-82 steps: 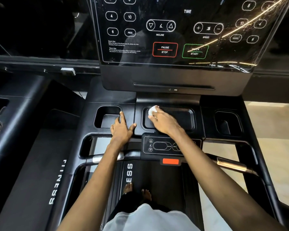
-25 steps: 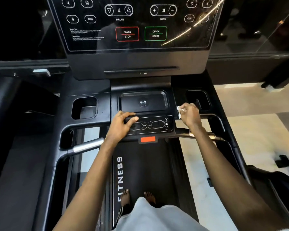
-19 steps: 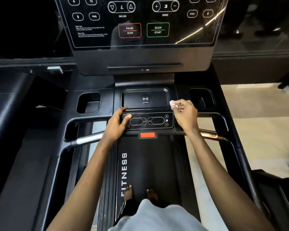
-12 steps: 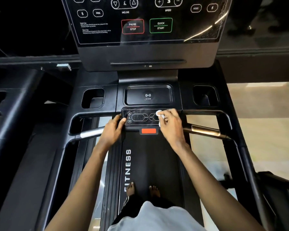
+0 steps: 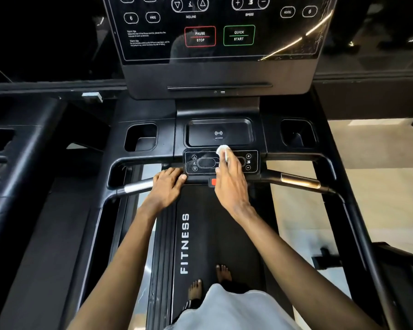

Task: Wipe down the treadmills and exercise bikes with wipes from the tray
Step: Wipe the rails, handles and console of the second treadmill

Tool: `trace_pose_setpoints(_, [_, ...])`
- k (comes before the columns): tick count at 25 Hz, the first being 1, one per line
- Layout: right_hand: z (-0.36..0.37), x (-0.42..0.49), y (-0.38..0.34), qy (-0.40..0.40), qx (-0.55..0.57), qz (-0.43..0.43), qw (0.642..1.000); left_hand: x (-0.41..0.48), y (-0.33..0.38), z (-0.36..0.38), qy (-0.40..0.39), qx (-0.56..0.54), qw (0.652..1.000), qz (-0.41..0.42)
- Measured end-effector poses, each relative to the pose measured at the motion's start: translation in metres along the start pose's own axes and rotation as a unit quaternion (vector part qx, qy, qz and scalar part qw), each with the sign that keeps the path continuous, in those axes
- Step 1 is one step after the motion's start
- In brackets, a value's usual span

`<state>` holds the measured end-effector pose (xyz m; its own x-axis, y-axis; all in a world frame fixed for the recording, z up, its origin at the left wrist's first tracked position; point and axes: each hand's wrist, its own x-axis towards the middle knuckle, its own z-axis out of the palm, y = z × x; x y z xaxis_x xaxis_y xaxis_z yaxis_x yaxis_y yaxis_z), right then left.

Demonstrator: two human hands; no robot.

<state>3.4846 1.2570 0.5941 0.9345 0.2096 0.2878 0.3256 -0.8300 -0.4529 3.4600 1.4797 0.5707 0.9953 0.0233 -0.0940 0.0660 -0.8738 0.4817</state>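
Left hand (image 5: pixel 167 186) lies flat, fingers uncurled, at the near-left edge of the control panel (image 5: pixel 200 163). Right hand (image 5: pixel 230 184) pinches the wadded wipe (image 5: pixel 222 150) on the panel's middle. Risk: pressure on a speed key could start the belt (image 5: pixel 224 234) underfoot. Farther: charging tray (image 5: pixel 219 126) and the left cup holder (image 5: pixel 140 136) show no contents.

Wipe (image 5: pixel 222 149) on control panel (image 5: pixel 204 162), between two cup holders (image 5: pixel 140 136).

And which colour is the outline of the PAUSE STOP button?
Red outline on the button, seen in the head view.
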Motion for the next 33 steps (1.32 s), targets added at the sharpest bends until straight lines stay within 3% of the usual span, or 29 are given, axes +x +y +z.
trace_pose_setpoints(4, [0.024,-0.014,-0.038,-0.091,-0.052,-0.004,0.995,0.001,-0.012,-0.008,-0.033,0.009,0.999,0.013])
trace_pose_setpoints(7, [0.032,-0.025,-0.038,-0.115,-0.112,-0.031,0.986,-0.001,-0.022,-0.008,-0.029,0.014,0.999,0.026])
trace_pose_setpoints(13, [0.023,-0.039,-0.016,-0.072,-0.111,0.121,0.984,-0.003,-0.015,-0.006,-0.009,0.028,0.999,0.017])
trace_pose_setpoints(18, [0.036,-0.023,-0.057,-0.129,-0.069,0.011,0.989,-0.003,-0.021,-0.009,-0.032,0.019,0.999,0.036])
trace_pose_setpoints(26, [0.045,-0.009,-0.073,-0.117,-0.102,-0.039,0.987,-0.003,-0.028,-0.009,-0.016,-0.016,0.998,0.057])
trace_pose_setpoints(28, [0.042,-0.021,-0.057,-0.101,-0.11,-0.018,0.989,-0.003,-0.028,-0.007,-0.014,-0.014,0.998,0.055])
trace_pose_setpoints(33, [0.028,-0.044,-0.013,-0.033,-0.084,0.138,0.986,-0.003,-0.031,-0.004,0.001,-0.02,0.998,0.065])
